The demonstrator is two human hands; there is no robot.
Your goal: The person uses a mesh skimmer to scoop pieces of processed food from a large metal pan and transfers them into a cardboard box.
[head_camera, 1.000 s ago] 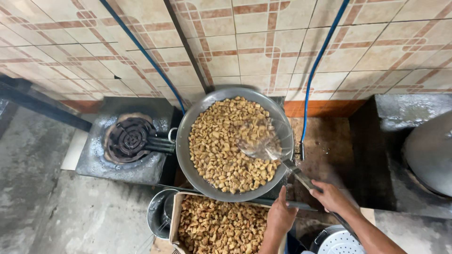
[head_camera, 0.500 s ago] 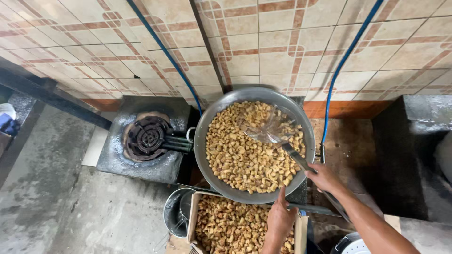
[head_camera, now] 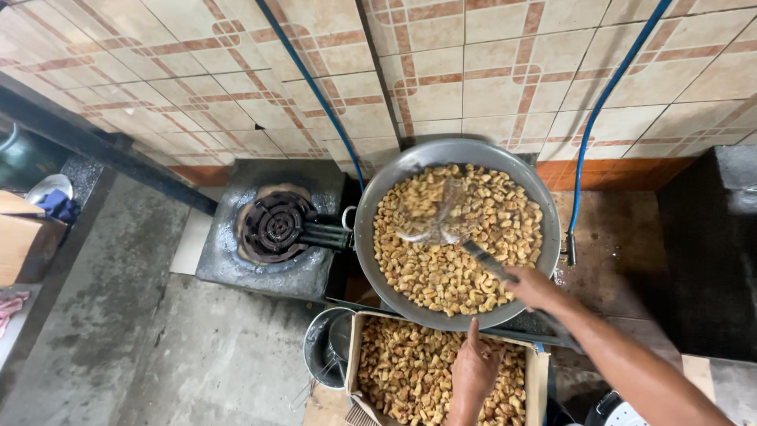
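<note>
**Head view: golden pieces stirred in a wide wok beside a tiled wall**

Head-camera footage shows a large grey wok (head_camera: 371,237) filled with small golden-brown fried pieces (head_camera: 465,268), set on a burner next to a second, bare gas burner (head_camera: 276,225). A mesh skimmer (head_camera: 430,213), blurred by motion, is held over the pieces by its long handle, around which the right hand (head_camera: 532,285) is closed. The left hand (head_camera: 473,371) is laid flat, fingers together and clasping nothing, on more of the same pieces heaped in a cardboard box (head_camera: 536,371) just below the wok. A metal pot (head_camera: 319,347) is seen beside the box, and two blue hoses (head_camera: 599,110) are run down the tiled wall. The stirring or scooping stage is judged to be in hand; for the next move, a steady, level skimmer would be required so that no pieces are spilled between wok and box.
</note>
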